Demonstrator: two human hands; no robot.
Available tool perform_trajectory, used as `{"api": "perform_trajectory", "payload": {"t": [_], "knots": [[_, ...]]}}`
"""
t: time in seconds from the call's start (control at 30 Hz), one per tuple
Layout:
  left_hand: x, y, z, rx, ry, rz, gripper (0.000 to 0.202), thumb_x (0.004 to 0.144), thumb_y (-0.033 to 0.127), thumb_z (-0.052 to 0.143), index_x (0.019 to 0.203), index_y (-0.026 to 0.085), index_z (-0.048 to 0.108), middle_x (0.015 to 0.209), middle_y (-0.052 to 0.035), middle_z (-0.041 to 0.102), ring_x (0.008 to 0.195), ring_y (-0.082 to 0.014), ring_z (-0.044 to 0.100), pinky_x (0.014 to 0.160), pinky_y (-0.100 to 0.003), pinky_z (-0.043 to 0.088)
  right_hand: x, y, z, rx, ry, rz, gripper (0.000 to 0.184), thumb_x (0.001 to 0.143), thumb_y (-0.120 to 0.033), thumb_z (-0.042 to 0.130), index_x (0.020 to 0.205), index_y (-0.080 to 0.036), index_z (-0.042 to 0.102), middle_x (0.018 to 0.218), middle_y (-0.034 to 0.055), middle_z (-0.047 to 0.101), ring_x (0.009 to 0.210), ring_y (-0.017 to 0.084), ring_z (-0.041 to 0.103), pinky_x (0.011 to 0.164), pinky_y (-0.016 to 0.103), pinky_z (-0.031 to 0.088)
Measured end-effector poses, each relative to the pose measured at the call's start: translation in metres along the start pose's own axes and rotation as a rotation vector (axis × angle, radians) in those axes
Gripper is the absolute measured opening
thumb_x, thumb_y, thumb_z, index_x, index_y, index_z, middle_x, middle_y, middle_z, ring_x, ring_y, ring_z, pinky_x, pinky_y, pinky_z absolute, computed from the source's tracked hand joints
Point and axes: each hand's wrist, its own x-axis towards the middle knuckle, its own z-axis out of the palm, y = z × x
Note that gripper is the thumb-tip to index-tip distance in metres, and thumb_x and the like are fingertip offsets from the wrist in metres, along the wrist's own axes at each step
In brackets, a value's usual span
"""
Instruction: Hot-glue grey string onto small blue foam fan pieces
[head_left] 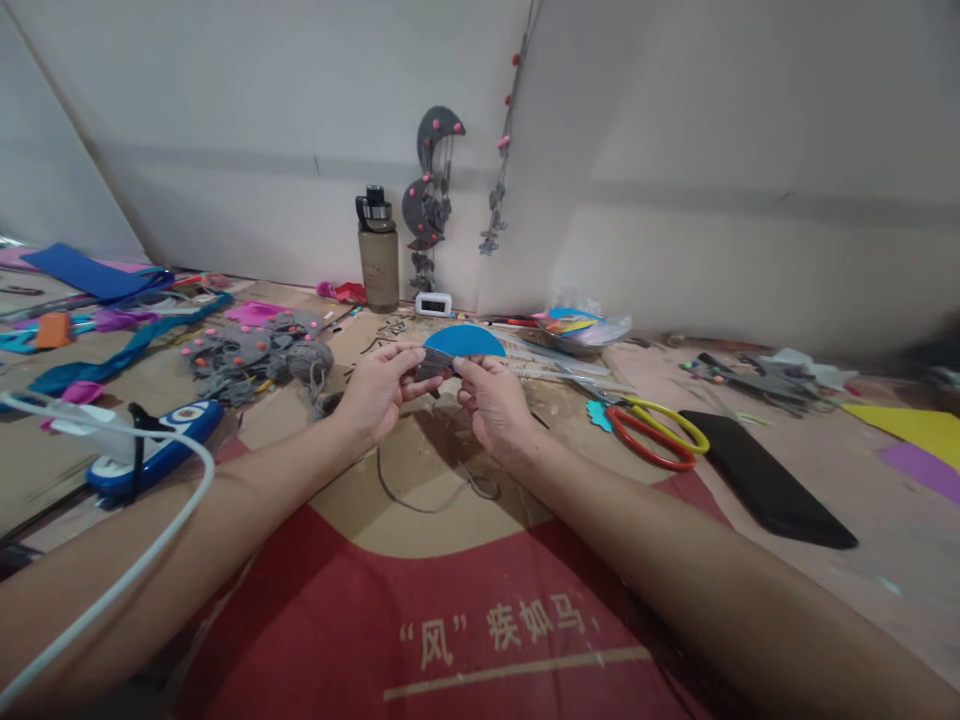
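My left hand (384, 388) and my right hand (493, 402) meet over the middle of the work surface. Both pinch a small dark grey piece (433, 363), apparently felt or wound yarn; its exact shape is partly covered by my fingers. Below it a thin grey strand (405, 506) trails in a loose loop on the cardboard (450, 640). Just behind my fingertips shows a blue half-round sheet (466, 340); whether it touches my hands, I cannot tell. Left of my left hand lies a grey ball of yarn (310, 360).
Red-and-yellow handled scissors (652, 435) and a black phone-like slab (765, 480) lie right. A bottle (379, 260) and small digital clock (433, 304) stand at the back. Grey moon decorations (427, 210) hang on the wall. A white cable (169, 530) crosses my left forearm.
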Motion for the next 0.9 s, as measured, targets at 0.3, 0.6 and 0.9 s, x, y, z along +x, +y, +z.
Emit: {"api": "perform_trajectory", "payload": {"t": [0.3,0.6,0.9], "knots": [[-0.0013,0.0011,-0.0006,0.034,-0.01,0.016,0.008,0.071,0.018,0.062,0.077,0.015,0.057,0.077,-0.0032,0.066,0.068,-0.0147,0.067,0.063,-0.026,0.056,-0.0013,0.0009,0.0002,-0.026,0.009,-0.008,0.021,0.06,-0.027,0.066,0.064,-0.019,0.047,0.056,-0.0061,0.047,0.045,0.004,0.029,0.041,0.02,0.021],[0.0048,-0.0019,-0.005,0.005,0.0,-0.042,0.008,0.071,0.018,0.061,0.077,0.015,0.057,0.076,-0.0053,0.067,0.067,-0.0151,0.067,0.06,-0.025,0.056,-0.0016,0.0053,0.0001,-0.107,-0.021,-0.068,0.018,0.065,-0.031,0.065,0.069,-0.017,0.055,0.063,-0.0037,0.055,0.048,0.005,0.037,0.043,0.02,0.024],[0.0068,-0.0018,-0.0058,-0.027,-0.034,-0.118,0.007,0.074,0.015,0.053,0.074,0.012,0.059,0.069,-0.0073,0.068,0.061,-0.0145,0.065,0.055,-0.025,0.056,-0.0054,0.0045,0.0005,-0.173,-0.073,-0.111,0.02,0.069,-0.035,0.064,0.073,-0.017,0.055,0.064,-0.0032,0.057,0.047,0.005,0.038,0.044,0.02,0.026]]}}
